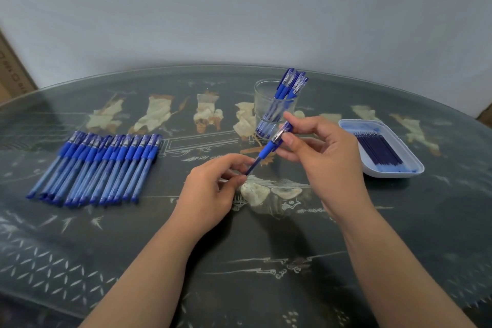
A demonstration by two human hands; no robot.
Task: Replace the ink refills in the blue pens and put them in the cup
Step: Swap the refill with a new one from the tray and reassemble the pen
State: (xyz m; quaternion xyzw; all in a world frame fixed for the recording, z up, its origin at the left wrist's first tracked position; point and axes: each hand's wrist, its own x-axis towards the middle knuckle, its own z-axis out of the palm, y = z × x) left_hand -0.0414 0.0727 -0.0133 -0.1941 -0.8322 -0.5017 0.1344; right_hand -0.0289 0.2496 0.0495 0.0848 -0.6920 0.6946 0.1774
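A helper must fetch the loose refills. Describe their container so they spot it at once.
Start at the dark patterned table, then look right of the right hand. There lies a shallow white tray of dark refills; unlike the glass cup of pens, it is low and opaque.

Cup (275,109): clear glass, smooth and glossy, see-through to the pens inside.
Table (239,261) under the cup: dark surface with pale inlaid figures. A glossy top layer throws soft reflections.
Single pen (267,150) just in front of the cup: translucent blue plastic barrel, matt blue rubbery-looking grip, clear shiny cap.
Row of pens (98,168) well left of the cup: same plastics.
Tray (388,173) right of the cup: white plastic, smooth, slight sheen.
Wall (239,8) behind the cup: matt, even.
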